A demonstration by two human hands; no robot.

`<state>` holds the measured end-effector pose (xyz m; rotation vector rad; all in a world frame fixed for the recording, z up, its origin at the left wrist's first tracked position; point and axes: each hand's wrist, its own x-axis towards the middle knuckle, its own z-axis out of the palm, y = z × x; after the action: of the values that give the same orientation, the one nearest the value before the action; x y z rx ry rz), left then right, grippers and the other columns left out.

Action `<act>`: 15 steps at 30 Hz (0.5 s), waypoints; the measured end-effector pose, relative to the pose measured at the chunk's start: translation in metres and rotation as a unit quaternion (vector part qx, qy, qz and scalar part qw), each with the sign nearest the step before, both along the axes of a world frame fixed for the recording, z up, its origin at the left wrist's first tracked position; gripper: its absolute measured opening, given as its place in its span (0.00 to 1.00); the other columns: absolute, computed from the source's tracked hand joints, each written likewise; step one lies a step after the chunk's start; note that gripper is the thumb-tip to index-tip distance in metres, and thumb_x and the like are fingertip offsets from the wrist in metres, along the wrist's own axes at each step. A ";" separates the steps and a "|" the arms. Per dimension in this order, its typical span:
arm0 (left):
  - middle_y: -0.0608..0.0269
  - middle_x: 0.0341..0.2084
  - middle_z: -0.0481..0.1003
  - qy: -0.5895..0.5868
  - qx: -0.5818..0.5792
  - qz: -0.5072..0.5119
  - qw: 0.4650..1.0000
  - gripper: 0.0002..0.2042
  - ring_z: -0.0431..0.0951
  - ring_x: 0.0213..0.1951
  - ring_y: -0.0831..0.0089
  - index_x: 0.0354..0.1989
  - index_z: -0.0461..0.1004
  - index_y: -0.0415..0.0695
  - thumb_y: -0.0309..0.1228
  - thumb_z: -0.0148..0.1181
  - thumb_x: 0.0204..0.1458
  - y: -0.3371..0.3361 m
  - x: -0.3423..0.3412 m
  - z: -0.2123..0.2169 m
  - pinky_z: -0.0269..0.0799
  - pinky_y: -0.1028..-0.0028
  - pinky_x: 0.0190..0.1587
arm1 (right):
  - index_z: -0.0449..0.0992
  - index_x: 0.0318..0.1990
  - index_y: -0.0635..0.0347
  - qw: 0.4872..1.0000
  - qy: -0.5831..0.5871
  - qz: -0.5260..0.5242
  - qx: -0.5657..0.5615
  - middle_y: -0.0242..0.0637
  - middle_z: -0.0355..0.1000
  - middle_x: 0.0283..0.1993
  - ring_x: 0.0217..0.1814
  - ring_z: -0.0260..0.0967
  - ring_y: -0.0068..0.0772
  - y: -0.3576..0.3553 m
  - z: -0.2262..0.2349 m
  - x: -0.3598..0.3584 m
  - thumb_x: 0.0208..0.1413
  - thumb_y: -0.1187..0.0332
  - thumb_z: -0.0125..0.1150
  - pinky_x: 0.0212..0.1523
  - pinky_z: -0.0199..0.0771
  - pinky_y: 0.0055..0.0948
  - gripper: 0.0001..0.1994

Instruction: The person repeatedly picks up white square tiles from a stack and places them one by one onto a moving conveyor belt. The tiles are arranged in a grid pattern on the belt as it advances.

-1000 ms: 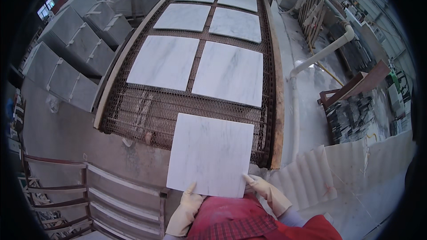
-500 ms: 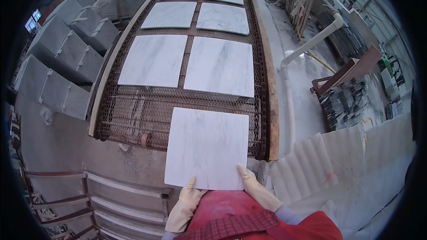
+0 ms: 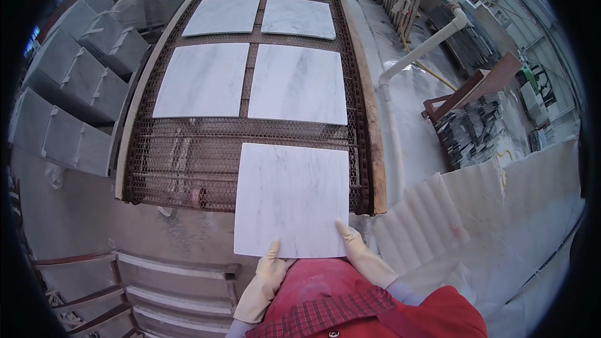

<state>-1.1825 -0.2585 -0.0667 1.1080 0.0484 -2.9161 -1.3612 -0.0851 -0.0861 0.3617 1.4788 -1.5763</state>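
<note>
A square white stone tile (image 3: 292,197) with faint grey veins is held flat in front of me, over the near end of a mesh conveyor (image 3: 169,163). My left hand (image 3: 270,278), in a cream rubber glove, grips its near edge toward the left corner, thumb on top. At the near right corner my right hand (image 3: 360,251), gloved alike, also has its thumb on the upper face. The fingers of both hands are hidden underneath. Beyond the held tile, two more tiles (image 3: 200,81) lie side by side on the mesh, with further pairs behind them.
Stacked grey slabs (image 3: 75,87) stand left of the conveyor. A metal rack (image 3: 169,281) is at the lower left. To the right are a white pipe (image 3: 422,50), a pile of dark stone strips (image 3: 472,128) and pale foam sheeting (image 3: 419,216). A wooden rail (image 3: 375,169) edges the conveyor.
The view has shifted, so the conveyor and its tiles sit slightly further left and higher. Both hands keep hold of the tile, which appears slightly higher in the picture.
</note>
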 end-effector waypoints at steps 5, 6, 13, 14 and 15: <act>0.56 0.66 0.54 0.060 0.076 -0.016 0.995 0.29 0.52 0.67 0.65 0.65 0.52 0.38 0.46 0.41 0.63 -0.008 0.002 -0.014 0.49 0.60 0.68 | 0.69 0.53 0.68 1.000 -0.007 0.015 0.025 0.42 0.72 0.51 0.50 0.71 0.34 0.000 0.001 -0.003 0.53 0.48 0.62 0.52 0.71 0.35 0.32; 0.56 0.65 0.54 0.116 -0.071 -0.085 0.987 0.29 0.53 0.66 0.63 0.66 0.51 0.39 0.47 0.40 0.63 -0.005 0.008 -0.025 0.49 0.57 0.68 | 0.69 0.53 0.68 0.999 -0.014 0.014 0.026 0.42 0.72 0.51 0.50 0.71 0.34 0.002 -0.001 -0.003 0.52 0.47 0.62 0.52 0.71 0.35 0.32; 0.52 0.64 0.56 0.057 -0.088 0.058 0.993 0.34 0.55 0.64 0.49 0.66 0.50 0.45 0.57 0.32 0.60 -0.034 0.036 -0.018 0.48 0.42 0.64 | 0.69 0.52 0.68 0.998 -0.010 0.009 0.066 0.41 0.72 0.50 0.49 0.71 0.33 -0.004 -0.001 -0.006 0.52 0.45 0.62 0.52 0.71 0.35 0.32; 0.51 0.64 0.55 0.060 -0.101 0.103 0.988 0.35 0.55 0.64 0.49 0.67 0.50 0.46 0.59 0.32 0.59 -0.042 0.043 -0.012 0.48 0.44 0.64 | 0.69 0.52 0.67 0.996 -0.006 0.011 0.086 0.41 0.72 0.50 0.49 0.71 0.33 -0.004 0.003 -0.005 0.52 0.45 0.62 0.52 0.71 0.35 0.32; 0.50 0.63 0.56 0.061 -0.090 0.100 0.989 0.35 0.56 0.63 0.48 0.66 0.51 0.45 0.59 0.32 0.59 -0.049 0.046 -0.012 0.49 0.41 0.63 | 0.69 0.52 0.67 0.996 -0.012 0.010 0.085 0.41 0.72 0.50 0.49 0.71 0.33 -0.006 0.007 -0.005 0.52 0.45 0.62 0.52 0.71 0.34 0.32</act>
<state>-1.1361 -0.3074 -0.0783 0.8450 -0.0956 -2.7413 -1.3661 -0.0908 -0.0790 0.4607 1.5993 -1.4295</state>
